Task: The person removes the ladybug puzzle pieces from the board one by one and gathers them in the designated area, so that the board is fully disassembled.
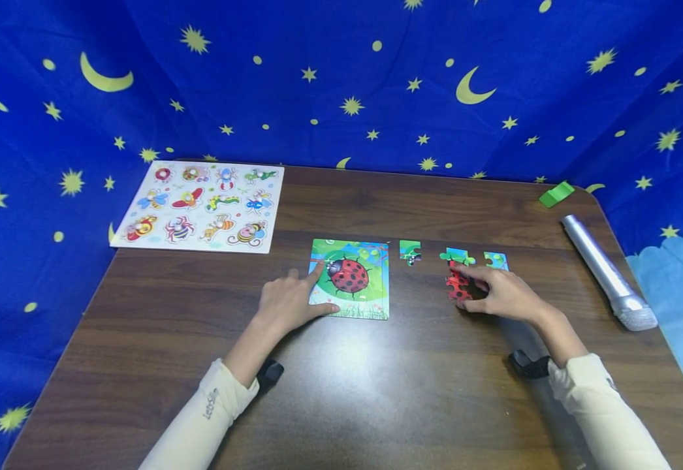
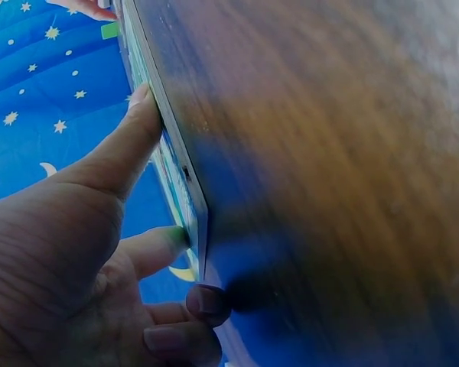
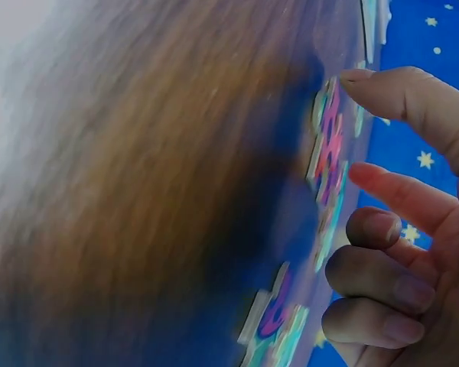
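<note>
A square ladybug picture board [image 1: 379, 294] lies flat at the table's middle. My left hand [image 1: 286, 301] rests on its left side, thumb and index finger spread over the surface; in the left wrist view, the other fingers [image 2: 172, 340] bend near its edge. To the right, my right hand [image 1: 508, 294] spans red spotted jigsaw pieces [image 1: 458, 286], thumb and index finger apart on either side. Whether the fingertips touch them I cannot tell. A blue-green piece [image 1: 459, 255] adjoins them at the top. Separate corner pieces, one green [image 1: 409, 248] and one blue [image 1: 497, 259], lie nearby.
A white insect peg puzzle board [image 1: 200, 245] lies at the back left. Toward the right edge are a silver microphone [image 1: 603, 267] and a green block [image 1: 556, 194]. Blue star-patterned cloth [image 1: 294, 85] hangs behind the brown table [image 1: 341, 398].
</note>
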Motion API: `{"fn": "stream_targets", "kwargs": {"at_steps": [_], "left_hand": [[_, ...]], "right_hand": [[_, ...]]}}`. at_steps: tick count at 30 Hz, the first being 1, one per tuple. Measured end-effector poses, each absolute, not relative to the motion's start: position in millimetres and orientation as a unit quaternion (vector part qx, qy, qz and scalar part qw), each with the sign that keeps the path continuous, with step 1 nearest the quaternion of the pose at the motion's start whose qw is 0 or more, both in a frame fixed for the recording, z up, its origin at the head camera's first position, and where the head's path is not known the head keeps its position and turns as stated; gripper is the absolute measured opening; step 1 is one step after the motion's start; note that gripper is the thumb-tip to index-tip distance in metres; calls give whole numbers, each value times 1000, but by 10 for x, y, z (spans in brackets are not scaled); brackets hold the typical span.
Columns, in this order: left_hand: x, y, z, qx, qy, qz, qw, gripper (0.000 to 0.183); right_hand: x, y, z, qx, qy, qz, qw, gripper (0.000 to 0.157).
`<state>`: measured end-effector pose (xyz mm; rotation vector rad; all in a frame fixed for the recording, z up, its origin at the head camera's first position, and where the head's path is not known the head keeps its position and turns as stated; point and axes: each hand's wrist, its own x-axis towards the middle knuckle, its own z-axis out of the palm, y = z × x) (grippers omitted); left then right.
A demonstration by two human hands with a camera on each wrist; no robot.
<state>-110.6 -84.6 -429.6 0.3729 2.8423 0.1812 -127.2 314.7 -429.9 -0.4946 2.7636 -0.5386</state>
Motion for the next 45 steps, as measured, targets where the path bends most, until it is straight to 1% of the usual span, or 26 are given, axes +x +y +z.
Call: {"fn": "stream_targets", "kwargs": {"at_steps": [4,12,22,28,33,40,45], "left_hand": [[-1084,-873,-4284,126,981,65,132,100],[-1029,-993,-4250,121,981,74,129,100],[-1039,-1081,-4266,122,980,79,139,95],[-1049,-1090,-4277,118,980,80,142,94],[-1048,-1083,-4277,117,980,81,141,94],[-1031,-1053,-4287,112,982,73,131,95],[-1008,-1017,-4281,107,984,62,125,96]], "right_hand": [[-1266,3054,-4300,-186,955,-192,124,74],[-1270,2770,-4325,-251,940,-211,92,65],[-1329,2279,-4311,-277,926,-231,113,68],[-1393,1875,-4262,-317,910,-250,95,67],[-1432,1546,-4277,-325,910,-246,78,63],[-1456,1181,-4320,-311,925,-211,58,56],[-1450,1043,-4349,-286,937,-187,66,58]]}}
